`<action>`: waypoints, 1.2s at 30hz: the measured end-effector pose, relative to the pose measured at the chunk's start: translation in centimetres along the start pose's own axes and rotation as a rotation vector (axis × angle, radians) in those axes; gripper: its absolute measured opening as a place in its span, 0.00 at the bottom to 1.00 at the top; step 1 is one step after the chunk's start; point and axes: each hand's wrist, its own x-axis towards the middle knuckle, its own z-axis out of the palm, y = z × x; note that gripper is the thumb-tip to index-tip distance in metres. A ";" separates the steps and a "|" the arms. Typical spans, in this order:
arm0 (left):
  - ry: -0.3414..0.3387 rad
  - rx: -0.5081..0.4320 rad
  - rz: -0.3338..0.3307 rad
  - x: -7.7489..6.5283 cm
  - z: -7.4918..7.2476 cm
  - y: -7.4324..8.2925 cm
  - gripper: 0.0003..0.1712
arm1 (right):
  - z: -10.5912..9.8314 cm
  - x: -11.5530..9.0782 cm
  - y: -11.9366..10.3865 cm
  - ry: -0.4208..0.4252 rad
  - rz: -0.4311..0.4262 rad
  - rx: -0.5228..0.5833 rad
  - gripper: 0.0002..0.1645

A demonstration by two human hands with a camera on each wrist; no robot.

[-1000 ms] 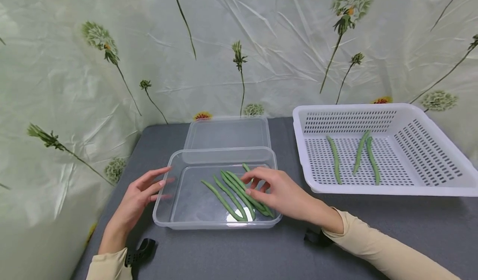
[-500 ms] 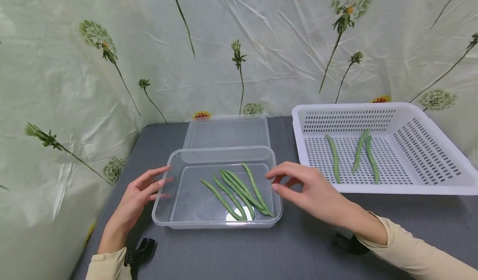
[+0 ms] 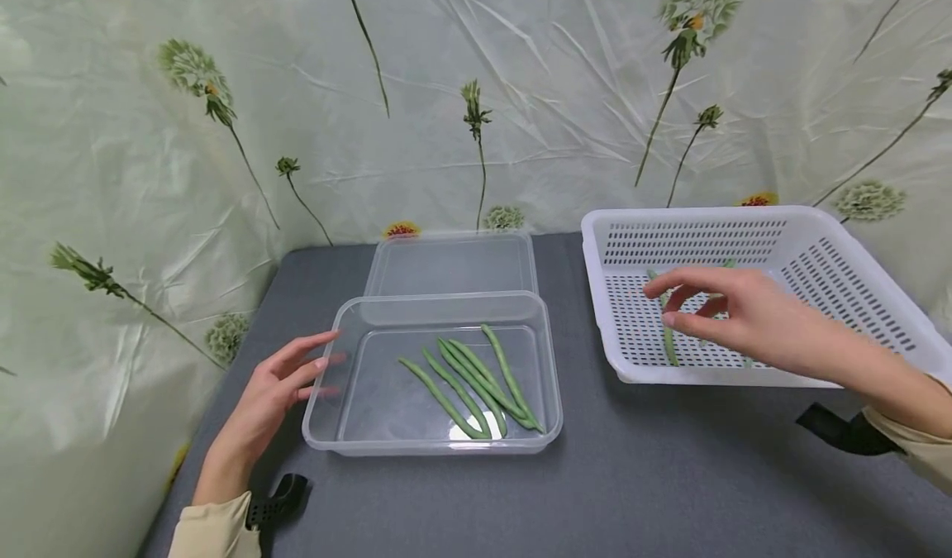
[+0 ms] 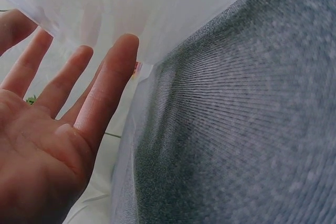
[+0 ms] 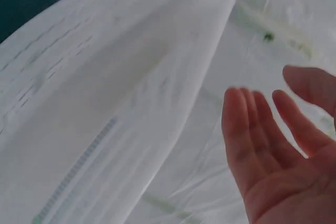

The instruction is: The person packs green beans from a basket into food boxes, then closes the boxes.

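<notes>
Head view: left hand just beside the left wall of a clear rectangular plastic container, fingers extended and loosely spread, nothing gripped; contact with the wall not possible to tell. On the container floor, mostly toward the right, several green beans, slanting from upper left to lower right, some lying side by side. Directly behind, a flat translucent lid. At right, above a white perforated plastic basket, right hand, back uppermost, fingers bent, thumb and fingertips apart, nothing held. On the basket floor, further beans, partly hidden by the hand. Underneath, a dark grey tablecloth; at the back, a dandelion-printed curtain; at the wrists, black bands and beige sleeves

Left wrist view: palm and nearly straight, separated fingers at left, tips close to the pale container wall; ribbed weave of the tablecloth filling the right side

Right wrist view: blurred, slotted basket wall across the left; at lower right, palm with gently curved fingers, thumb held well away from the neighbouring fingertips, printed curtain beyond
</notes>
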 end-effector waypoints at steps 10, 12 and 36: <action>0.007 -0.004 0.002 -0.1 -0.2 -0.2 0.25 | -2.5 0.6 5.3 -0.147 0.021 0.168 0.26; 0.007 -0.007 0.002 -0.2 -0.2 -0.2 0.25 | -2.8 1.0 6.2 -0.177 0.011 0.229 0.26; 0.014 0.012 -0.013 0.1 0.1 -0.2 0.25 | -2.1 4.1 13.8 -0.427 0.332 0.371 0.31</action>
